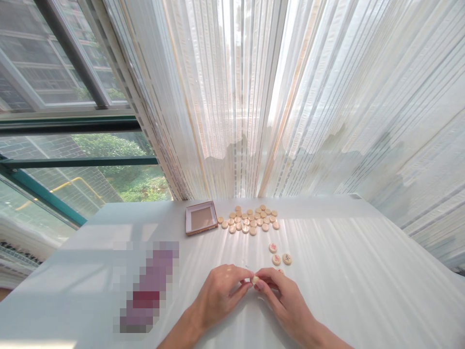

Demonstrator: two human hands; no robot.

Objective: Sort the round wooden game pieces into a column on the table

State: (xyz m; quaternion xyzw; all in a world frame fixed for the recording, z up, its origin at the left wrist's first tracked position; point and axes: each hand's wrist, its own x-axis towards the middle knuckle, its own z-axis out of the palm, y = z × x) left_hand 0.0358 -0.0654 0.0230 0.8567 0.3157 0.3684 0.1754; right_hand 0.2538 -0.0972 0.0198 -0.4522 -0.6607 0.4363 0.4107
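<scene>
A small round Chinese chess piece [255, 280] is pinched between my two hands just above the white table. My left hand [221, 288] touches its left side with thumb and forefinger. On its right side, the fingertips of my right hand [281, 293] close around it. The piece is tilted, and any marking on it cannot be made out. Just beyond my right hand lie a red-marked piece [272, 247], another red-marked piece [276, 259] and a dark-marked piece [286, 259]. One more piece [280, 271] is partly hidden behind my right fingers.
Several plain-faced pieces [253, 231] lie in a loose group at the back of the table [345, 271]. Left of them stands a shallow open box [188, 220]. A blurred-out purple object [156, 274] lies at the left. Curtains [247, 97] hang behind the table's far edge.
</scene>
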